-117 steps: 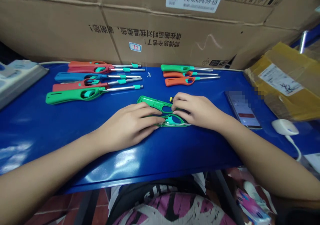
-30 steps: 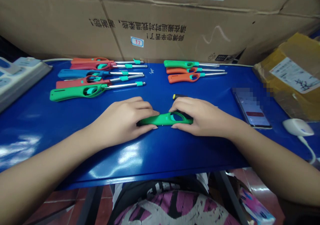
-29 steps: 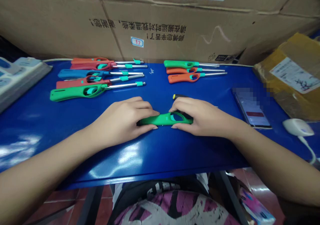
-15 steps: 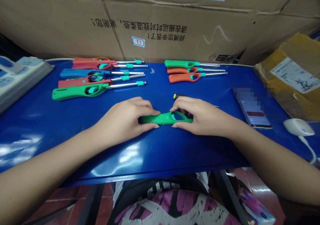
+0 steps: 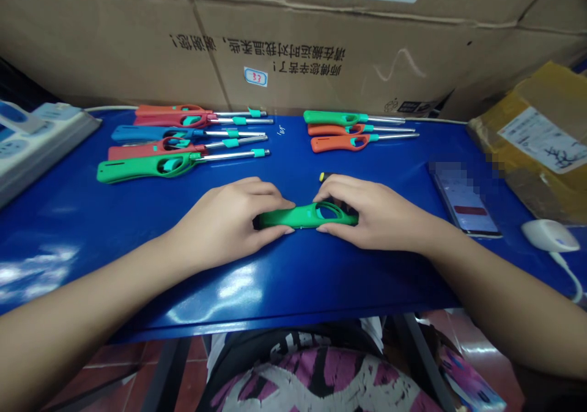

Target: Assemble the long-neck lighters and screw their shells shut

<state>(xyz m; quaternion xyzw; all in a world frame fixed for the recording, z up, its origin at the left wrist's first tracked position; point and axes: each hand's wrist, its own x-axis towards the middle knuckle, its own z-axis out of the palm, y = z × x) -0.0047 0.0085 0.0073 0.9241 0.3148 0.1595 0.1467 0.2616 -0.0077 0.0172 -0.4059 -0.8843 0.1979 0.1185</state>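
Observation:
A green lighter handle [image 5: 300,215] lies level between my two hands, low over the blue table. My left hand [image 5: 243,216] pinches its left end between thumb and fingers. Around its right end, by the oval trigger opening, my right hand [image 5: 367,213] is closed. No metal tube shows on this handle; its right end is partly hidden by the hand. Behind my right fingers, a tool with a yellow tip [image 5: 323,177] lies mostly covered.
Several long-necked lighters [image 5: 151,166] lie at the back left, and three more lighters [image 5: 339,143] at the back right. A phone [image 5: 465,201], a white charger [image 5: 550,235] and a taped parcel [image 5: 541,131] are on the right. Left is a power strip [image 5: 41,137]; behind, a large carton [image 5: 275,8].
Both hands keep their hold on the green lighter handle, almost unmoved. The whole view has shifted very slightly.

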